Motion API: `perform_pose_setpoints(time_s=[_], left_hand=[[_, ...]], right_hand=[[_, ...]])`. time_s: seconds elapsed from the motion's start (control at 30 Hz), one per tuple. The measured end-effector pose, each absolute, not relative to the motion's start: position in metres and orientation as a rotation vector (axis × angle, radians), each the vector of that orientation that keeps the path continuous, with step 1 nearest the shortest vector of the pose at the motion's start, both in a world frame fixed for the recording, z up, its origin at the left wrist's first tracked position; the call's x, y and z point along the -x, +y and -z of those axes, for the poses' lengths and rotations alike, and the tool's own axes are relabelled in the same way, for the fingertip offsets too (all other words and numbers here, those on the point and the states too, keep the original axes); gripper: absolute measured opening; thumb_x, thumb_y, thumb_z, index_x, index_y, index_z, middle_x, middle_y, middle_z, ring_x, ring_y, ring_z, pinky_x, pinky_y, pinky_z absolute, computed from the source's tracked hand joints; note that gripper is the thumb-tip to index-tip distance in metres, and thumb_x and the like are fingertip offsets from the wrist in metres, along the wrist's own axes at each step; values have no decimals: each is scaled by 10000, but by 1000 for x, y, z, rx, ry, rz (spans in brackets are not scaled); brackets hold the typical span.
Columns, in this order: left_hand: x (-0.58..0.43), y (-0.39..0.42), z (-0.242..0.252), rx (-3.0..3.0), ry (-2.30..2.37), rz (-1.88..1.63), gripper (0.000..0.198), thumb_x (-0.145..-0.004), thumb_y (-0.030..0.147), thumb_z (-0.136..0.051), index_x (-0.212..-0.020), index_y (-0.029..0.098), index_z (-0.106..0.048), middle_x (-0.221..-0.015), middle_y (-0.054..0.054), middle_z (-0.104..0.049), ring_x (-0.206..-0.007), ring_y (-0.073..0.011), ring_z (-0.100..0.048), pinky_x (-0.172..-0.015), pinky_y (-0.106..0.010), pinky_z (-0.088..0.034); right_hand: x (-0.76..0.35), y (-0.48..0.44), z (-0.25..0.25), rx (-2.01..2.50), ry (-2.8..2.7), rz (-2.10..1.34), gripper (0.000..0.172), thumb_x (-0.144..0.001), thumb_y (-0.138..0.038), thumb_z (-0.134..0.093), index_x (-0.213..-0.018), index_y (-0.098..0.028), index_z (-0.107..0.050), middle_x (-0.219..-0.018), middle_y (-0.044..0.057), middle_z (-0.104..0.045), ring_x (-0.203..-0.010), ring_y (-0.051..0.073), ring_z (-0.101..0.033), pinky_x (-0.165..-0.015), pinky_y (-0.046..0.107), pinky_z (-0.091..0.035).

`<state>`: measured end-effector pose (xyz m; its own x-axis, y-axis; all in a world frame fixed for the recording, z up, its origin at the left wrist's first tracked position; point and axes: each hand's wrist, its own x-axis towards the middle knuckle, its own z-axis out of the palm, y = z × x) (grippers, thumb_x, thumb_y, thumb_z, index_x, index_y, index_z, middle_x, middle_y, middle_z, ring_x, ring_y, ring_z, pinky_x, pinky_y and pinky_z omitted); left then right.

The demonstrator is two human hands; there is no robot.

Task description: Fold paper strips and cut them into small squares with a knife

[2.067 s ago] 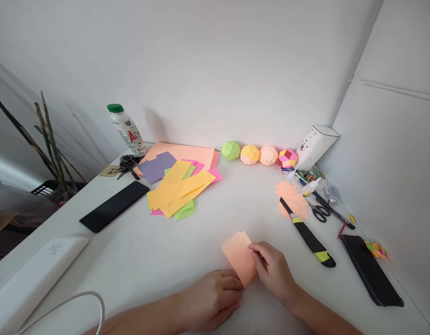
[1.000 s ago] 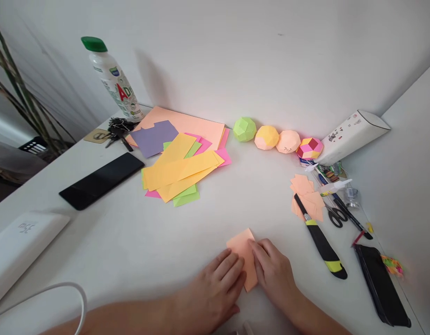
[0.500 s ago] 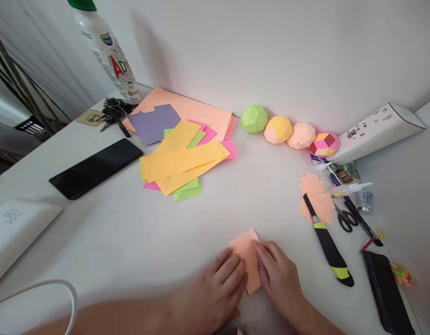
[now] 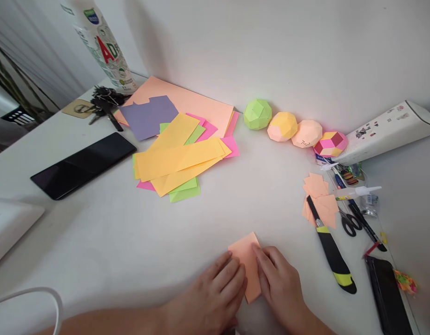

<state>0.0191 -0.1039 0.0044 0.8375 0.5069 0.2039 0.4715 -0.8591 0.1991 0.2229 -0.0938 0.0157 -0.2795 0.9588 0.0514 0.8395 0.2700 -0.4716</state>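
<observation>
The folded peach paper [image 4: 248,270] lies on the near part of the white tabletop [image 4: 155,242], right of middle, its far corner pointing away from the person. The left hand [image 4: 215,293] spreads flattened fingers over its left side, clenching nothing; the right hand [image 4: 284,281] has its index fingertip on the right edge, thumb close by, and whether they pinch or merely press I cannot tell. This looks like a crease being lined up and pressed; the move calls for steady left fingers and a firm run along the fold with the edges matched. There is room to turn the paper on its left and far sides, up to the yellow strips [image 4: 181,160]. On the right, room is tighter: the black-and-lime cutter [image 4: 331,253] lies near the right hand, its tip over peach pieces [image 4: 326,211].
</observation>
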Motion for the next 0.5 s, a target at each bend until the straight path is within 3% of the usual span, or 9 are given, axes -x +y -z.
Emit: perform_pose_setpoints(time_s=[0.5], left_hand=[[-19, -103, -7, -2870, 774, -331, 471, -905, 459, -487, -1183, 90, -579, -1257, -149, -557, -1156, -290, -486, -1073, -479, -266]], right_hand=[[-223, -94, -16, 1661, -2186, -559, 260, -929, -227, -404, -1041, -278, -633, -737, 25, -621, -612, 167, -601, -457, 243, -433]])
